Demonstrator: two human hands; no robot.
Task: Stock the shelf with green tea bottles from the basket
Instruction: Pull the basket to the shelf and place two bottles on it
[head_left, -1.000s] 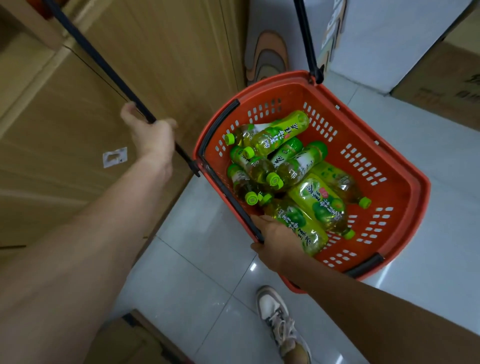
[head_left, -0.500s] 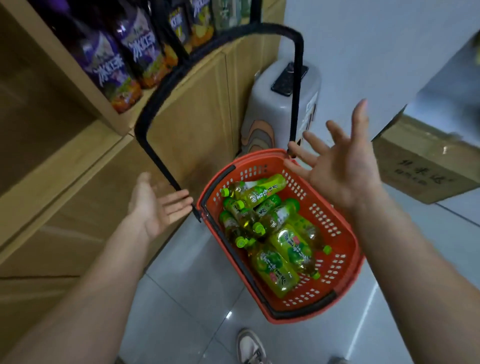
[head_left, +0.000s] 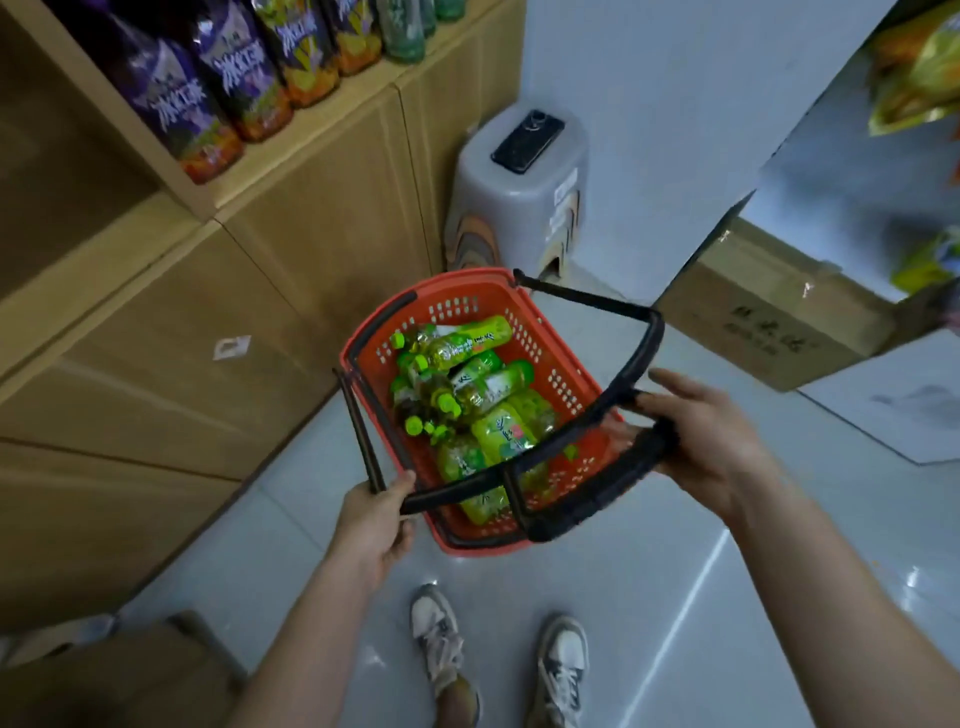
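Head view: a person stands over a red basket on the shiny floor, beside a wooden shelf on the left.
Green tea bottles: piled inside the basket, all lying flat.
Which way they point: most long sides run from far right to near left, with the bright green caps toward the left.
Bottle labels: green with white and dark writing, too small to read.
Left hand: fingers curled tight round the near-left end of the black handles.
Right hand: at the basket's right side, fingers wrapped round the handles there.
Shelf bottles: purple labels with big white Chinese writing.
Cardboard box: far right, dark print too blurry to read.
Grey stool: behind the basket, with a black phone on top.
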